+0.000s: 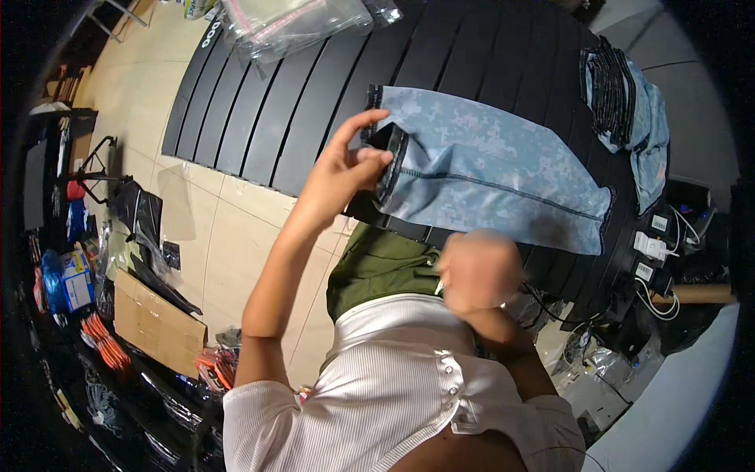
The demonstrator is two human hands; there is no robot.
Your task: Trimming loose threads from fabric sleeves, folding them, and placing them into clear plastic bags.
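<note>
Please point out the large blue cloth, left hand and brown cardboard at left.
Blue cloth (491, 161), head view, patterned middle.
Left hand (341, 175), head view, middle of hand.
Brown cardboard (157, 322), head view, broad face.

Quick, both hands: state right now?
Left hand: holding the blue camouflage fabric at one end.
Right hand: blurred; open or closed, can't tell.

1. likely a small workshop or packing room.
2. a black slatted table (259, 141) bears blue patterned cloth (487, 141), a cloth pile (612, 94) and clear plastic bags (295, 27).
3. orange bundles (106, 342), a small box (77, 281) and cardboard (157, 322) crowd the left side.
</note>
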